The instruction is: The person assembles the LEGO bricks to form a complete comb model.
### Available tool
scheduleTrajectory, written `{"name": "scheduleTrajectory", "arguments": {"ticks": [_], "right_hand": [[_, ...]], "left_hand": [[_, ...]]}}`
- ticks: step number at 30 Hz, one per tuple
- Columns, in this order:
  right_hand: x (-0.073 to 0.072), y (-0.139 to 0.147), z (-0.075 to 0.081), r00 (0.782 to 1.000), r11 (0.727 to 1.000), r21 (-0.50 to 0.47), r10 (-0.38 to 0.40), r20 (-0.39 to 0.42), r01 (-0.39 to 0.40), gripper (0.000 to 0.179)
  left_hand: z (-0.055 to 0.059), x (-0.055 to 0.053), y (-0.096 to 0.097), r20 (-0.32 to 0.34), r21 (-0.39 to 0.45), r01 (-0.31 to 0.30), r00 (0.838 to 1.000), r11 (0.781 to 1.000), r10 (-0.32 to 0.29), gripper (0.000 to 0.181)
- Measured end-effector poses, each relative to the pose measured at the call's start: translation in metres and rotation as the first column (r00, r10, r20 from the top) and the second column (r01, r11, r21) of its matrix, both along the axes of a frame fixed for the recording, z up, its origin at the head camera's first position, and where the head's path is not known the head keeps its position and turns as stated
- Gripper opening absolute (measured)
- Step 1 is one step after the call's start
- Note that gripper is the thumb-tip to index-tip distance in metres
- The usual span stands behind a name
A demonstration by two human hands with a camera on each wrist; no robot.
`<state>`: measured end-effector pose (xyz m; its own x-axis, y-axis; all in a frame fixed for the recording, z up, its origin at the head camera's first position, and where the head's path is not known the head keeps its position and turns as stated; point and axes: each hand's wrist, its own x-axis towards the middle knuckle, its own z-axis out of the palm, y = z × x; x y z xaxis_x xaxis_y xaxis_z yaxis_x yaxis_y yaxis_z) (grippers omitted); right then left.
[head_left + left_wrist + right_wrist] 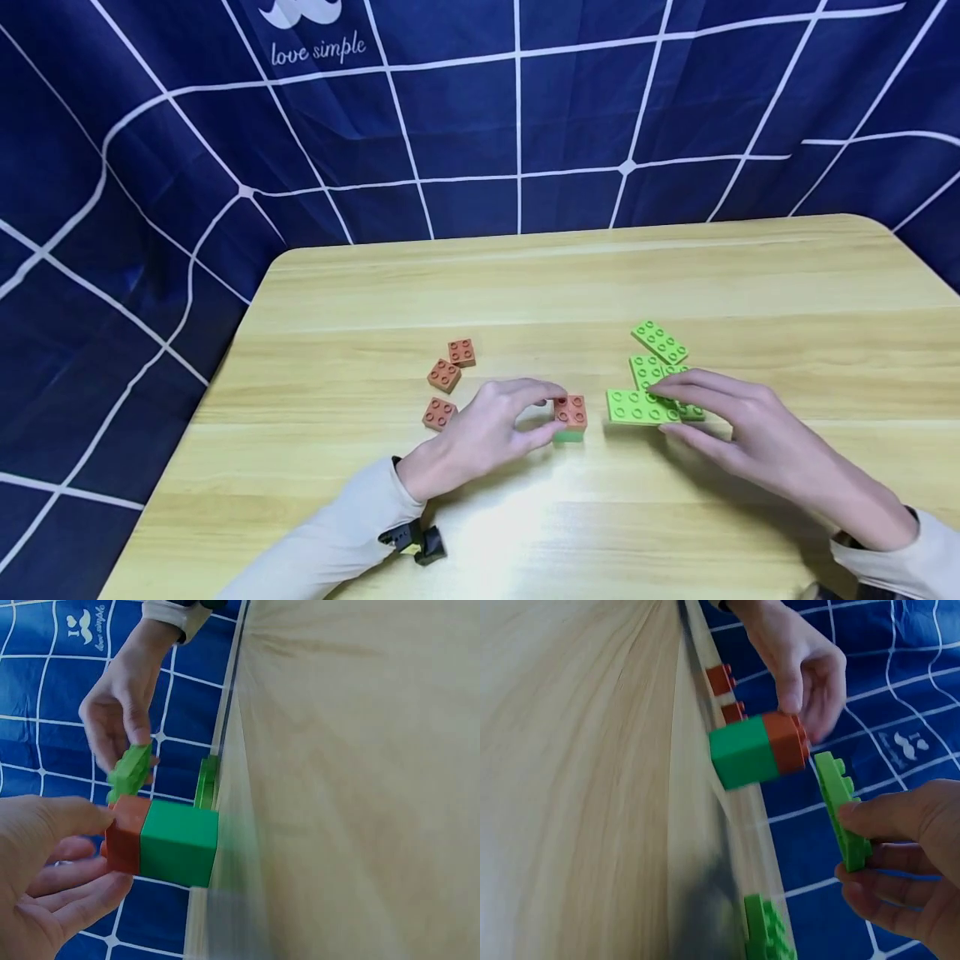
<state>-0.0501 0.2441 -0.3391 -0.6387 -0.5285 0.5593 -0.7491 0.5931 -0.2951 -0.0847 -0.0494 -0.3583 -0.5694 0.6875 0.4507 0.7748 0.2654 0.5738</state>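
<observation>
Bricks (444,375), three of them red, are lying in a loose cluster on the left of the worktop (322,317), studs facing up, the nearest one sitting just beside the left hand (487,429). That hand is reaching toward the middle, its grip narrow, and is pinching the top brick (575,408), also red, between thumb and fingers. Beneath this brick a taller, darker green block (742,756) is sitting joined to it, the two forming an upright stack; whether the block is touching the worktop, the views are not making clear. On the other side, the right hand (757,433) is holding a light green plate (628,407) near its right end, its grip narrow too, the thumb pressing the near edge and the fingers the far one. The plate is hanging above the worktop, its free end pointing toward the stack and stopping just short of it. More plates (657,340) are lying behind, partly hidden by plate and hand. Blue cloth (465,125) is hanging beyond the worktop.
</observation>
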Motion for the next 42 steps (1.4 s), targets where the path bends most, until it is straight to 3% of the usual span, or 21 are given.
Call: {"name": "scheduleTrajectory", "arguments": {"ticks": [4, 8, 13, 19, 23, 26, 35, 42], "right_hand": [[-0.002, -0.012, 0.004, 0.999, 1.0, -0.002, 0.013, 0.035, -0.013, 0.033], [-0.003, -0.024, 0.005, 0.997, 0.999, 0.012, 0.035, 0.066, -0.036, 0.035], [-0.006, -0.034, 0.003, 0.995, 0.997, 0.031, 0.073, 0.072, -0.076, 0.033], [-0.007, -0.042, 0.001, 0.994, 0.994, 0.036, 0.097, 0.042, -0.099, 0.035], [-0.009, -0.045, 0.001, 0.994, 0.994, 0.015, 0.112, -0.015, -0.112, 0.04], [-0.01, -0.045, 0.0, 0.993, 0.993, -0.003, 0.115, -0.04, -0.115, 0.043], [-0.011, -0.046, -0.003, 0.995, 0.996, 0.009, 0.094, -0.025, -0.094, 0.043], [-0.014, -0.049, -0.008, 0.99, 0.992, 0.017, 0.125, -0.071, -0.124, 0.044]], "left_hand": [[0.0, 0.0, 0.0, -0.016, 0.008, -0.026, 1.0, 1.0, 0.026, 0.044], [0.002, -0.001, -0.001, -0.12, 0.008, -0.028, 0.992, 1.0, 0.029, 0.047], [0.006, -0.001, -0.002, -0.256, -0.007, -0.013, 0.967, 1.0, 0.011, 0.041], [0.009, 0.0, -0.002, -0.357, -0.072, -0.011, 0.934, 0.997, -0.015, 0.028], [0.01, 0.001, -0.001, -0.352, -0.117, -0.007, 0.935, 0.993, -0.035, 0.025], [0.011, 0.0, -0.001, -0.322, -0.126, 0.005, 0.946, 0.992, -0.046, 0.024], [0.009, -0.002, 0.001, -0.315, -0.116, 0.02, 0.947, 0.993, -0.055, 0.02], [0.007, -0.003, 0.001, -0.29, -0.111, 0.021, 0.956, 0.994, -0.052, 0.017]]}}
